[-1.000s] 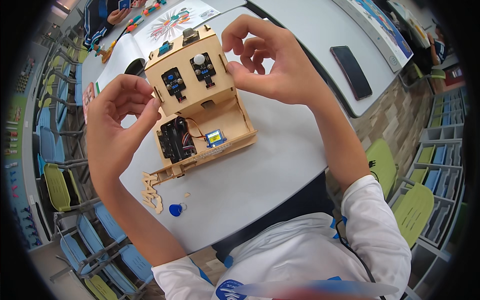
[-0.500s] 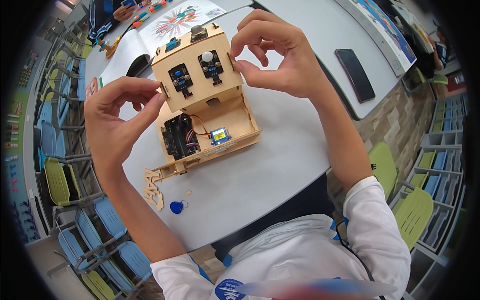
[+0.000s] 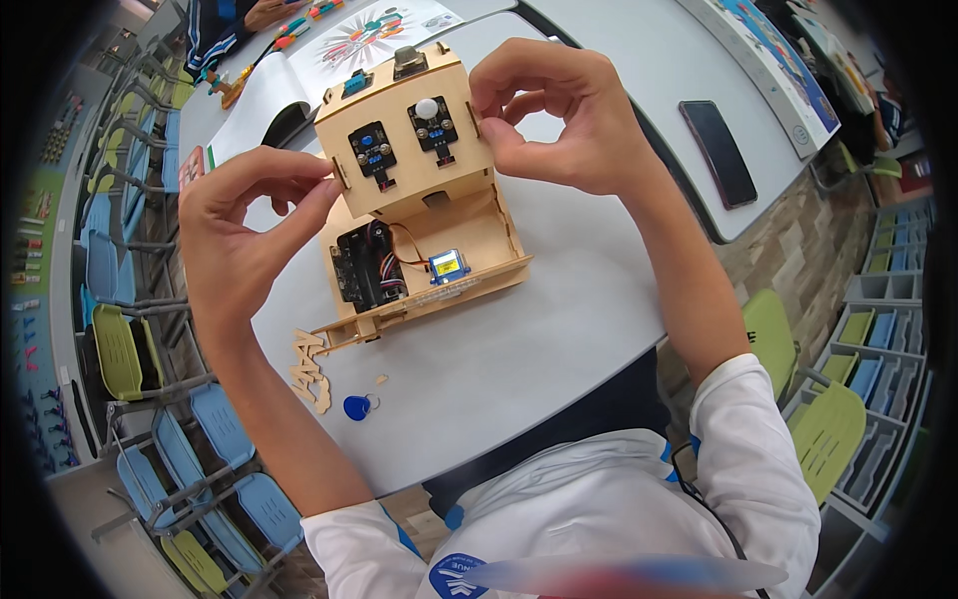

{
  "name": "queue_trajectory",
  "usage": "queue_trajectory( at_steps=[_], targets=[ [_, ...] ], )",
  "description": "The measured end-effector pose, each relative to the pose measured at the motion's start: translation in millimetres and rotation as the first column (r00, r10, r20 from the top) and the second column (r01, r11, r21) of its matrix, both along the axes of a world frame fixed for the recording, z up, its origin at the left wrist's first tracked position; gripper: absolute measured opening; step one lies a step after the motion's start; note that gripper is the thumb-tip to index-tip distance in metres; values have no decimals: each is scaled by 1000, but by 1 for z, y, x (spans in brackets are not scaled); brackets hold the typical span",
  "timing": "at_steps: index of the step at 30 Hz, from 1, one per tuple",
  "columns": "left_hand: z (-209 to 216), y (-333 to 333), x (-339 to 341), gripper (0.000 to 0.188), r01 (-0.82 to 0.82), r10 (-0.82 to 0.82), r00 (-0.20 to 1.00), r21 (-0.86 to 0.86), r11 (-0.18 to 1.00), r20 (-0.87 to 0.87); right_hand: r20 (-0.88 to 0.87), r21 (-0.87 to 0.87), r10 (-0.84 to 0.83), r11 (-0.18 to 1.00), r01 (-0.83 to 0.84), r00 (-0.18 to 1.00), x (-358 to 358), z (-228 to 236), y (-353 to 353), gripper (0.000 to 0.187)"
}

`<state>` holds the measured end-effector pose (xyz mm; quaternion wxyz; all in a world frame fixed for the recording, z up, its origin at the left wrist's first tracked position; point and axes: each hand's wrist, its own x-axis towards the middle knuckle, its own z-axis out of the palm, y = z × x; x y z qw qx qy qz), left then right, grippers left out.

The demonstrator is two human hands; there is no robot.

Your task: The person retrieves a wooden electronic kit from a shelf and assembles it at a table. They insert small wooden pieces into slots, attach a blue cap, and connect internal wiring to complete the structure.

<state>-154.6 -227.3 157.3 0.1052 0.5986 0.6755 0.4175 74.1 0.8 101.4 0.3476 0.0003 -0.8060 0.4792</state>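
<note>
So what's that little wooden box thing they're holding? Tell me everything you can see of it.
The wooden box is a small house-like model of pale, thin cut plywood, standing on the white table. Its upper panel carries two small black circuit boards, one with a white dome. The open inside below shows a black board with coloured wires and a small blue part. The left hand pinches the panel's left edge; the right hand pinches its right edge.

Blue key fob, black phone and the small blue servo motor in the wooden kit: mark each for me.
blue key fob (image 3: 355, 407), head view, centre of its teardrop body.
black phone (image 3: 718, 153), head view, middle of its dark screen.
blue servo motor (image 3: 449, 266), head view, its top face.
</note>
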Motion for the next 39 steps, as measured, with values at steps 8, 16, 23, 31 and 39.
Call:
queue_trajectory(
  at_steps=[8, 16, 23, 31, 39],
  targets=[
    [-2, 5, 6, 14, -27, 27, 1000, 32, 999, -7, -91, 9, 11, 1000, -11, 996, -7, -5, -1, 20],
    [-13, 9, 2, 18, -6, 3, 998, 53, 999, 56, -160, 38, 40, 999, -35, 986, -16, -14, 1, 24],
    [-22, 10, -2, 21, 30, -40, 993, 90, 995, 114, -153, 52, 59, 997, -52, 986, -16, -13, 1, 25],
    [-24, 14, -1, 23, 56, -74, 988, 132, 990, 135, -82, 41, 66, 997, -63, 994, -12, -11, 2, 27],
    [-20, 14, 5, 21, 11, -5, 999, 155, 988, -39, -200, 133, 3, 991, 24, 980, -19, -15, 2, 26]
  ],
)
